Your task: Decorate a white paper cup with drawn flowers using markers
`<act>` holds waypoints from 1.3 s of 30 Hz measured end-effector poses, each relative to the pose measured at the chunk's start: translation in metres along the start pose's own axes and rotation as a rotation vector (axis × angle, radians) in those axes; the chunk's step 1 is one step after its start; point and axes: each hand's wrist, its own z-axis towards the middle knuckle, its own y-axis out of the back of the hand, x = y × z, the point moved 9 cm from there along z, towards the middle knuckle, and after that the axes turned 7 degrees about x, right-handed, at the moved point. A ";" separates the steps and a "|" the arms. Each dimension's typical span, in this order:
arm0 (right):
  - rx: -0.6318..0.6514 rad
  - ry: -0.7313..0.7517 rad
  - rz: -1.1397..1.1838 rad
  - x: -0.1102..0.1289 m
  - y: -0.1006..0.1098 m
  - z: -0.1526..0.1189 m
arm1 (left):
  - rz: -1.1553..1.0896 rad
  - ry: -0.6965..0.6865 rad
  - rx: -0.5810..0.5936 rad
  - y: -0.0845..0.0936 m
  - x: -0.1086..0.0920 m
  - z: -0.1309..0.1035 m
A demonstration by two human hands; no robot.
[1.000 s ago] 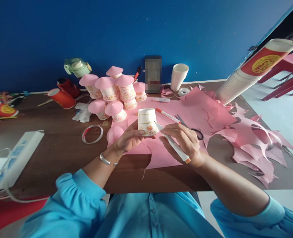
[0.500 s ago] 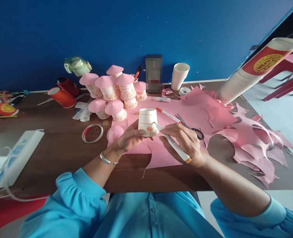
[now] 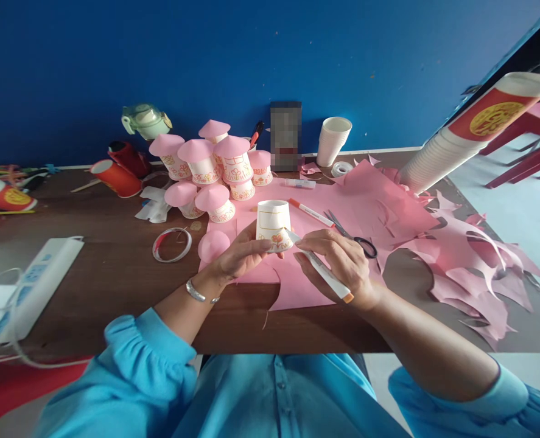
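Note:
My left hand (image 3: 245,254) grips a white paper cup (image 3: 272,218), held with its wide end down. Flowers and grass in orange and yellow run round its lower part, and a brown-yellow rectangle outline sits above them. In my right hand (image 3: 338,258) is a white marker (image 3: 328,277) with an orange end cap; its tip meets the cup's side near the rectangle's lower right corner. Behind my left hand stand several decorated cups with pink paper cone tops (image 3: 196,152). A lone pink cone (image 3: 213,246) is beside my left hand.
Pink paper (image 3: 304,295) spreads under my hands. An orange-capped marker (image 3: 310,213) and scissors (image 3: 365,246) lie beyond my right hand. Paper scraps (image 3: 470,292) and a tall cup stack (image 3: 470,134) are at right. A tape roll (image 3: 171,244) and power strip (image 3: 41,286) are at left.
The view has shifted very slightly. Both hands keep their hold on the cup and the marker, and the marker tip stays at nearly the same spot on the cup.

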 end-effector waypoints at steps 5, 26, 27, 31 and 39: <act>-0.014 0.014 -0.003 -0.001 -0.001 -0.005 | 0.120 -0.009 -0.004 -0.002 -0.002 0.001; 0.093 0.040 -0.040 0.007 -0.018 -0.002 | 0.665 -0.051 -0.157 0.001 -0.018 0.001; 0.087 0.039 -0.045 0.007 -0.017 -0.002 | 0.662 -0.046 -0.155 0.002 -0.018 0.001; 0.075 0.024 -0.044 0.003 -0.017 -0.006 | 0.623 -0.023 -0.145 0.005 -0.014 0.000; 0.060 -0.021 -0.057 -0.005 -0.014 -0.010 | 0.540 0.004 -0.124 0.008 -0.010 -0.001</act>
